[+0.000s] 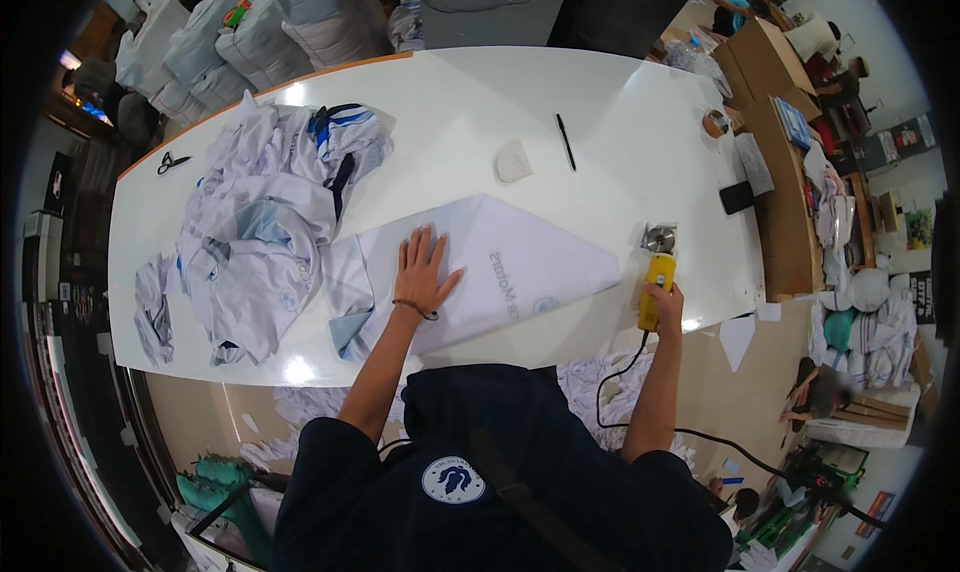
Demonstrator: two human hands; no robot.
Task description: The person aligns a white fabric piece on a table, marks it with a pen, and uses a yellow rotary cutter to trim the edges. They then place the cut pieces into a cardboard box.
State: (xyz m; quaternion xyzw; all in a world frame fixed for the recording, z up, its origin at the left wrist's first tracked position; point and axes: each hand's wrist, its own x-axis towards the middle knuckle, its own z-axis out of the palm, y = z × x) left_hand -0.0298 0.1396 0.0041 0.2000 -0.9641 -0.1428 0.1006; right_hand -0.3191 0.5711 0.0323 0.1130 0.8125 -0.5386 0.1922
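My left hand [421,272] lies flat with spread fingers on a folded piece of white fabric [540,237], which has faint grey print and tapers to the right. In my right hand [665,307] is a yellow electric rotary cloth cutter [655,280], gripped around its body. Its round metal blade [659,239] points away from me, to the right of the fabric's tip and apart from it. A black cord [606,392] runs from the cutter's rear toward the lower right. Left of the fabric sits a heap of white and blue garments [265,227].
The white table [450,102] carries black scissors [172,163], a black pen [566,142], a small pale scrap [514,162], a tape roll [715,124] and a phone [737,198]. Cardboard boxes [785,202] border it at right; stuffed sacks [255,42] stand behind. Other people are at the far right.
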